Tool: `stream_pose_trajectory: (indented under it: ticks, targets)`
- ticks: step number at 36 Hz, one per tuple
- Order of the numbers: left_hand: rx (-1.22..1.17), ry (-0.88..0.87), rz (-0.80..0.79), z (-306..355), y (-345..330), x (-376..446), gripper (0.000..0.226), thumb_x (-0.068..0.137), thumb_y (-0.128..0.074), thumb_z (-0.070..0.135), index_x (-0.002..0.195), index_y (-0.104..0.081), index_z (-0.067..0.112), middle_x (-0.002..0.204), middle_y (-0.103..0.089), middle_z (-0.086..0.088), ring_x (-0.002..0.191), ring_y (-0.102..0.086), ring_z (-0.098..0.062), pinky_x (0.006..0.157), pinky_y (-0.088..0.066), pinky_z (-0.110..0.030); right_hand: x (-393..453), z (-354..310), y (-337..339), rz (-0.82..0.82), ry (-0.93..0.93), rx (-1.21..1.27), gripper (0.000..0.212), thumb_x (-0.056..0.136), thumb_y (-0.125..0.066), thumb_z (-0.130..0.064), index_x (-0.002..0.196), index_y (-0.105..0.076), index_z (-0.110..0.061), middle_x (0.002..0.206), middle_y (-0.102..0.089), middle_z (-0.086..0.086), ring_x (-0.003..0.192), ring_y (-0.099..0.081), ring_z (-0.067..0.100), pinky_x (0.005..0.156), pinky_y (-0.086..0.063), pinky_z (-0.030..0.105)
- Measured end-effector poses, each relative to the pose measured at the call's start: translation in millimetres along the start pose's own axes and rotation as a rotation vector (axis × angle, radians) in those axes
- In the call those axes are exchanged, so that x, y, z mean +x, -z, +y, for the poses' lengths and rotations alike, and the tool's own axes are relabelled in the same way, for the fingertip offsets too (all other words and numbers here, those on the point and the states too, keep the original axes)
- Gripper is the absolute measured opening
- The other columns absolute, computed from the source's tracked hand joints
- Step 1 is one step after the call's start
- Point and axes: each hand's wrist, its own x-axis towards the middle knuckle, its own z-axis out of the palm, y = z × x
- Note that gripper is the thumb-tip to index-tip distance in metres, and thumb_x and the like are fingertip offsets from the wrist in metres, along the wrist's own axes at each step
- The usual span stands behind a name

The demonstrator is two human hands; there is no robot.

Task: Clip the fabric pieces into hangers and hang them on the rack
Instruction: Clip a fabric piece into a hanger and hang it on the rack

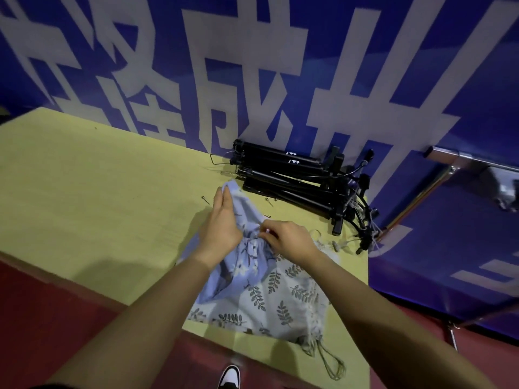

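A blue floral fabric piece (241,265) lies bunched on the yellow table (98,192), on top of a pale leaf-print fabric (283,301). My left hand (222,226) holds the blue fabric's upper edge, fingers extended along it. My right hand (289,240) pinches the gathered blue fabric at the middle, with something small and white at its fingertips. A pile of black clip hangers (297,181) lies behind the fabric against the wall. A metal rack bar (460,161) juts out at the right.
A blue banner with large white characters (252,66) backs the table. Small metal pins (205,199) lie loose near the fabric. The table's front edge runs diagonally above a red floor (56,318); a shoe (229,377) shows below.
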Motion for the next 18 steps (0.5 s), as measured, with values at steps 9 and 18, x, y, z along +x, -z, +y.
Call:
stream_pose_trajectory:
  ticks: [9, 18]
  targets:
    - [0.014, 0.032, 0.073, 11, 10, 20, 0.088, 0.087, -0.057, 0.006, 0.15, 0.004, 0.008, 0.158, 0.003, -0.003, 0.09, -0.056, -0.035, 0.061, -0.037, -0.034, 19, 7, 19, 0.009, 0.044, -0.045, 0.032, 0.098, -0.042, -0.043, 0.118, -0.064, -0.03, 0.114, -0.066, -0.004, 0.1, -0.061, 0.02, 0.064, -0.043, 0.028]
    - [-0.128, -0.012, 0.177, 20, 27, 82, 0.079, 0.087, -0.056, 0.01, 0.148, -0.005, 0.005, 0.142, -0.017, -0.011, 0.076, -0.057, -0.037, 0.062, -0.052, -0.044, 77, 26, 43, 0.328, -0.155, 0.14, 0.025, 0.098, -0.045, -0.022, 0.12, -0.055, -0.017, 0.116, -0.057, 0.0, 0.093, -0.062, 0.023, 0.068, -0.049, 0.038]
